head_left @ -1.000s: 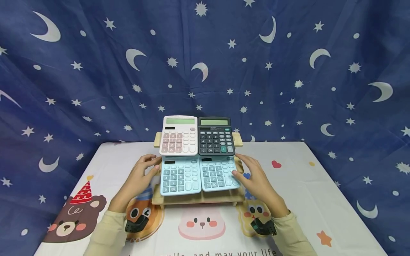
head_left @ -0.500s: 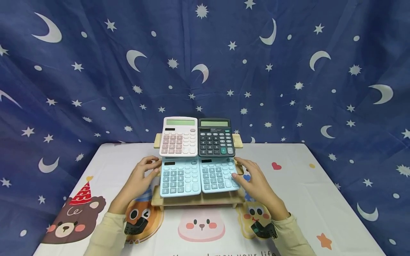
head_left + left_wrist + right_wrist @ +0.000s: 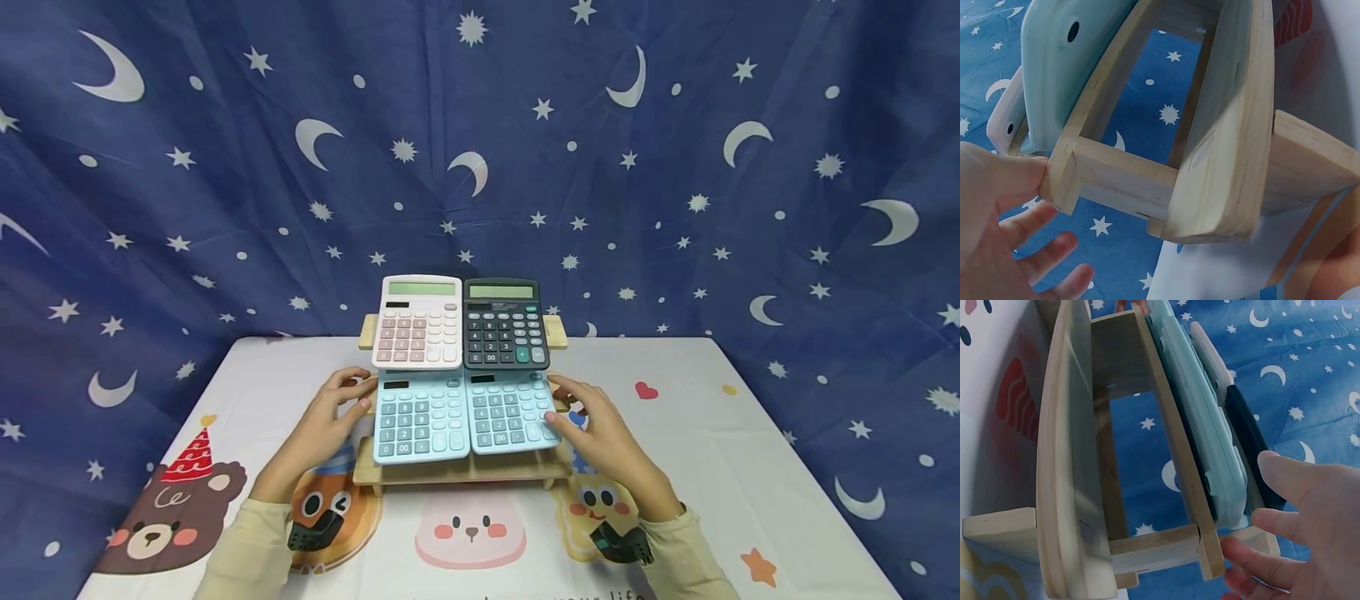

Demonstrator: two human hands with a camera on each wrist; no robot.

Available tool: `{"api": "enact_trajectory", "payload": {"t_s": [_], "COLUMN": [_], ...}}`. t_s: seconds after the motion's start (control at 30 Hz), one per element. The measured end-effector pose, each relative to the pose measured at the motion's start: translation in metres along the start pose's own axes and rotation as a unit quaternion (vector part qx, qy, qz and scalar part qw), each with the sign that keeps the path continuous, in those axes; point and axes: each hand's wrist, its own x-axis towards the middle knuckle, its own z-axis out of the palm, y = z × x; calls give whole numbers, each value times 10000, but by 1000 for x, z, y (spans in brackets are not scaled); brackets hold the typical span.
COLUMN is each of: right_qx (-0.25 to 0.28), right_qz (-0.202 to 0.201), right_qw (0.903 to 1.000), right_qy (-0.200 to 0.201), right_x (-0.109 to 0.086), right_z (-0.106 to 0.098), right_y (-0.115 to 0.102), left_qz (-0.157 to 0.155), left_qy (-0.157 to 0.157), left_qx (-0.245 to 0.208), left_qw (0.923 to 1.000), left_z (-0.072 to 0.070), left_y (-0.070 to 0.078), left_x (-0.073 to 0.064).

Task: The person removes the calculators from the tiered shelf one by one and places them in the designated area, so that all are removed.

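Two light blue calculators [image 3: 423, 417], [image 3: 513, 412] lean side by side on the lower part of a wooden rack [image 3: 465, 473]. Above them stand a white calculator with pink keys [image 3: 418, 321] and a black calculator [image 3: 506, 323]. At the left side, my left hand [image 3: 326, 421] touches the end of a rack rail with one digit, its other fingers extended, as the left wrist view shows. My right hand [image 3: 600, 425] lies at the right blue calculator's edge, thumb and fingers loosely spread. Whether it presses on the calculator or the rail end is unclear.
The rack stands on a table with a white cartoon-printed cloth [image 3: 660, 433]. Behind hangs a blue curtain [image 3: 525, 167] with moons and stars. A black camera mount sits at each wrist [image 3: 318, 529], [image 3: 621, 542].
My right hand has shifted very slightly toward me along the right blue calculator's edge. The left hand, calculators and rack keep their places; the view tips slightly.
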Motion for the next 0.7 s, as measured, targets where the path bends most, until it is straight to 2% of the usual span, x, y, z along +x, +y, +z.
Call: {"api": "enact_trajectory", "payload": {"t_s": [0.17, 0.5, 0.6, 0.7], "right_qx": [-15, 423, 606, 1098], "right_qz": [34, 116, 96, 77], "right_qw": [9999, 9976, 9960, 9902], "right_qy": [-144, -538, -652, -864], "right_x": [-1, -2, -1, 0], "right_z": [-3, -4, -3, -1], "right_y": [0, 2, 5, 10], "left_qz": [-21, -289, -294, -308], "left_qy": [-6, -41, -45, -53], "left_qx": [12, -63, -65, -93], "left_qw": [10000, 9996, 9995, 9995], "left_z": [2, 1, 0, 0], "left_y": [1, 3, 4, 5], "left_x": [0, -3, -4, -4]}}
